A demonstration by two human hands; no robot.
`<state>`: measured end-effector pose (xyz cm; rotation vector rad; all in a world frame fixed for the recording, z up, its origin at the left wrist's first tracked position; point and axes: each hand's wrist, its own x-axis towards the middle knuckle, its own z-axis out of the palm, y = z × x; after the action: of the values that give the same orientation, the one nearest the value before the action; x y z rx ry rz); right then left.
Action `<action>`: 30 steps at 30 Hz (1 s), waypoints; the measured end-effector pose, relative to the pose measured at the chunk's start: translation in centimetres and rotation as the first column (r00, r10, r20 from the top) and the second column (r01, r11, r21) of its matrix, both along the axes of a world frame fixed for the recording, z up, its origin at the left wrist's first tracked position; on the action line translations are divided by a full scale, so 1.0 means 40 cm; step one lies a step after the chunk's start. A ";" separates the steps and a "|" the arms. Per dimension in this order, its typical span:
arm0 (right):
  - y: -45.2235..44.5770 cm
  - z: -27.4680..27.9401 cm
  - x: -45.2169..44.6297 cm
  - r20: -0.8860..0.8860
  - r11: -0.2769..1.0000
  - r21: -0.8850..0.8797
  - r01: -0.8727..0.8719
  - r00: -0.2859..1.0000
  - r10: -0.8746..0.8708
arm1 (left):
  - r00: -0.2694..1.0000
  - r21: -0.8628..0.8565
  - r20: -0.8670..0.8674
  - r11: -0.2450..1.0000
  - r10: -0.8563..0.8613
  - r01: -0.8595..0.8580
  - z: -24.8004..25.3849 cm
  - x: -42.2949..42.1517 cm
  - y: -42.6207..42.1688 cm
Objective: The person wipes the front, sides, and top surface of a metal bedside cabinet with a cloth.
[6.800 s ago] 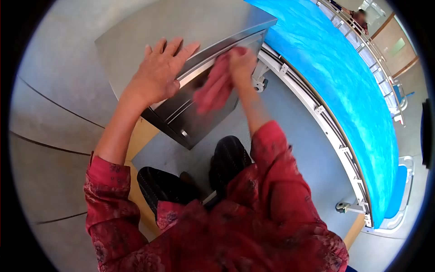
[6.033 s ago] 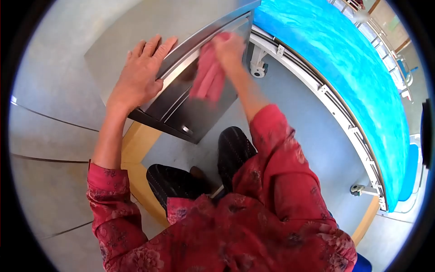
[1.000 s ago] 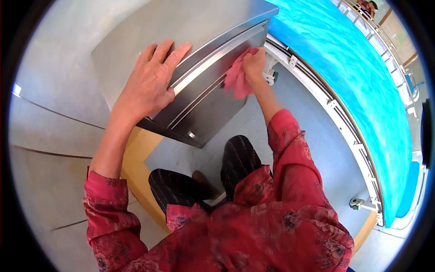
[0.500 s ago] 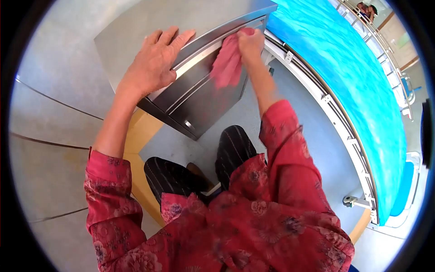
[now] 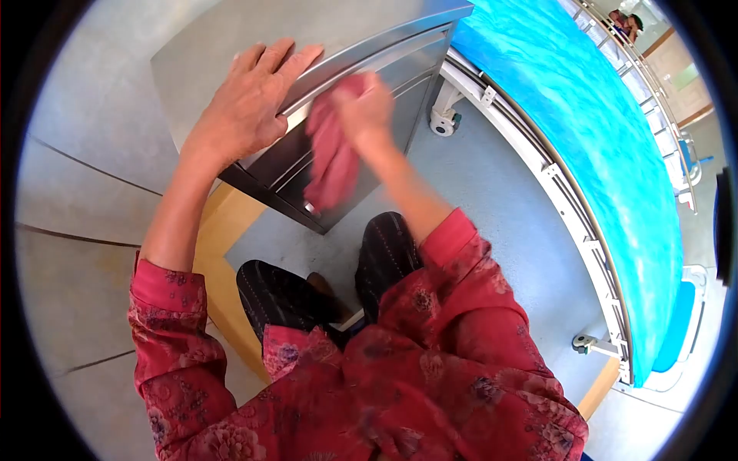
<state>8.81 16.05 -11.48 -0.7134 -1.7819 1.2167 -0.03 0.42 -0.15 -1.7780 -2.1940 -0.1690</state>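
Observation:
My left hand (image 5: 250, 104) rests on the top and front edge of a metal bedside cabinet (image 5: 338, 34), its fingers stretched out and spread. In my right hand (image 5: 367, 111), slightly blurred by motion, a pinkish-red cloth (image 5: 334, 157) is gripped against the cabinet's drawer front. The cloth hangs down in folds and covers part of the front and the panel below. A small bright handle (image 5: 310, 207) shows by the cloth's lower end.
A bed with a bright blue cover (image 5: 584, 115) stands to the right, its white frame (image 5: 569, 196) on casters (image 5: 444, 121). Beyond its side rail (image 5: 653, 96) a person (image 5: 625, 25) is partly visible. Yellow edging (image 5: 231, 300) runs along the floor at left.
My right hand has swept the cloth leftward along the cabinet front, closer to my left hand. My left hand stays on the cabinet edge. The view has shifted slightly.

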 end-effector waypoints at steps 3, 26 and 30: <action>0.252 -0.071 -0.052 0.043 0.925 0.270 0.268 0.956 -0.290 | 0.998 0.052 -0.058 0.998 -0.033 0.036 0.001 0.008 0.002; -0.384 -0.024 -0.011 -0.127 0.968 0.218 -0.122 0.980 0.153 | 0.994 0.073 -0.058 0.993 -0.091 0.095 -0.004 -0.041 0.011; -0.304 -0.011 0.011 -0.045 0.886 0.371 -0.278 0.948 0.316 | 0.998 0.068 -0.002 0.995 -0.069 0.069 0.001 -0.040 0.002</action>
<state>9.24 3.88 -11.91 -0.1619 -2.0034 1.0509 -1.64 0.49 -0.10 -1.8174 -2.1022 -0.2565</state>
